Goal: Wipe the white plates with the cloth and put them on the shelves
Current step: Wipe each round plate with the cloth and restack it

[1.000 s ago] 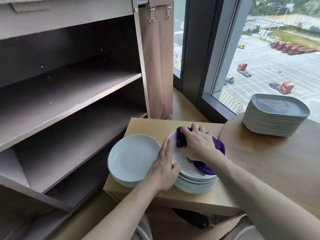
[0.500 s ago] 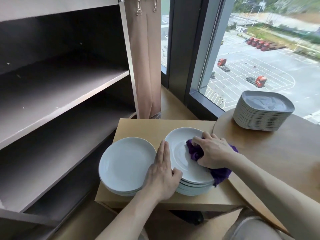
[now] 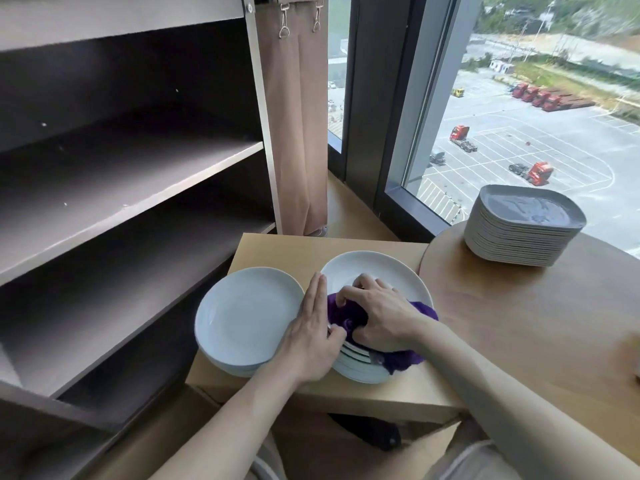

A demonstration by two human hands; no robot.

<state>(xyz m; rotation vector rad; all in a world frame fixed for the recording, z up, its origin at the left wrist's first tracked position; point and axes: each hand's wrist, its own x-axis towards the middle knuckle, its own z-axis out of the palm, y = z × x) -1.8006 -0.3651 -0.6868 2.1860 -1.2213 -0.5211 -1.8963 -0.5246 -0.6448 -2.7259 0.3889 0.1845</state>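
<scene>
Two stacks of white plates sit side by side on a small wooden table (image 3: 277,247). The left stack (image 3: 246,317) is untouched. On the right stack (image 3: 374,268) my right hand (image 3: 377,317) grips a purple cloth (image 3: 343,315) and presses it on the top plate's near side. My left hand (image 3: 311,327) rests flat with straight fingers against the left rim of that stack, thumb at its edge. The grey shelves (image 3: 138,188) stand at the left, with nothing on the boards in view.
A stack of grey square plates (image 3: 523,223) sits on the round wooden table (image 3: 540,320) at the right. A beige curtain (image 3: 298,133) hangs beside the shelf frame. A large window (image 3: 519,116) is behind the tables.
My right hand has drawn the cloth from the plate's right side toward its near left, close to my left hand. The left hand stays on the stack's rim.
</scene>
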